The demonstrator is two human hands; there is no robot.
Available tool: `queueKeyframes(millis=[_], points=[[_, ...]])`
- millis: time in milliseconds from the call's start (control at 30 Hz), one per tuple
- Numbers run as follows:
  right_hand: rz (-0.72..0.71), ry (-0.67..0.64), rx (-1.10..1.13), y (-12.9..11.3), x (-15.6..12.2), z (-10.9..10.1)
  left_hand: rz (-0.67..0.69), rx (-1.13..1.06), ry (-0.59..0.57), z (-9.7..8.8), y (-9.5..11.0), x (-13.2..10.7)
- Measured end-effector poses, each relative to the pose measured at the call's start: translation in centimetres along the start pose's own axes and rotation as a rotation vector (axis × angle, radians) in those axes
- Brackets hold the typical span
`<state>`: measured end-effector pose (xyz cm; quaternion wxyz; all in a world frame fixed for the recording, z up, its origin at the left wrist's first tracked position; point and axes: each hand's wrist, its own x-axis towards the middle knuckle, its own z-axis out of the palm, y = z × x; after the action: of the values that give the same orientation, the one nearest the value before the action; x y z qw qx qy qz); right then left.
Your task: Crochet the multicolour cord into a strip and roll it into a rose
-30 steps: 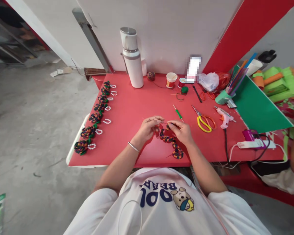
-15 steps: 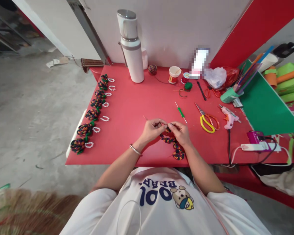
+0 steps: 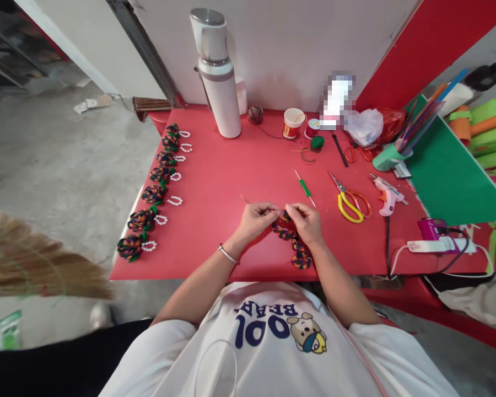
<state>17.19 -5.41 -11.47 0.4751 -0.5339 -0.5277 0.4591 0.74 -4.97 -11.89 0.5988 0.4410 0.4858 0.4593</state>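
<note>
My left hand (image 3: pixel 257 219) is closed in a pinch at the upper end of a dark multicoloured crocheted yarn strip (image 3: pixel 301 258). A thin reddish end (image 3: pixel 243 198), yarn or a slim tool, sticks out beyond its fingers. My right hand (image 3: pixel 306 223) pinches the same strip close by, thumb and forefinger together. The strip curls down over the table towards my body, partly covered by the right hand. Above the right hand lies a green-handled crochet hook (image 3: pixel 305 188). Scissors with yellow handles (image 3: pixel 350 209) rest farther right.
Several yarn flowers (image 3: pixel 152 193) with white bead loops line the red table's left side. A white thermos (image 3: pixel 219 94), yarn ball (image 3: pixel 255 114) and paper cup (image 3: pixel 292 122) stand at the back. Right are a pink glue gun (image 3: pixel 389 196) and power strip (image 3: pixel 434 246). A broom (image 3: pixel 41 262) is lower left.
My fingertips have parted slightly at the strip's end, and the right hand has tilted a little. At lower left the broom has moved up, and a dark-clothed leg has come into view.
</note>
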Motion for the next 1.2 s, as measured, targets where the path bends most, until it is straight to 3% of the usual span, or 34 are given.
queueKeyframes(millis=[567,667,767,867,933,1067,1200], points=[[-0.014,0.013,-0.007,-0.2,0.1,-0.1,0.006,-0.029,-0.023,0.4,-0.5,0.0],[0.013,-0.017,0.012,-0.1,0.1,-0.2,0.082,0.049,0.002,0.2,-0.6,0.2],[0.021,-0.076,0.048,0.2,0.1,-0.3,0.255,0.223,0.048,-0.3,-0.3,0.5],[0.015,-0.049,0.036,0.5,0.1,-0.2,0.344,0.301,0.07,-0.6,0.2,0.6],[0.019,-0.009,0.023,0.6,0.2,-0.2,0.286,0.205,0.035,-0.4,0.2,0.5],[-0.004,0.004,-0.005,0.5,0.3,-0.1,0.0,-0.113,-0.095,0.4,-0.3,0.2],[-0.013,0.01,0.008,0.6,0.4,0.0,-0.06,-0.221,-0.047,0.8,-0.5,0.2]])
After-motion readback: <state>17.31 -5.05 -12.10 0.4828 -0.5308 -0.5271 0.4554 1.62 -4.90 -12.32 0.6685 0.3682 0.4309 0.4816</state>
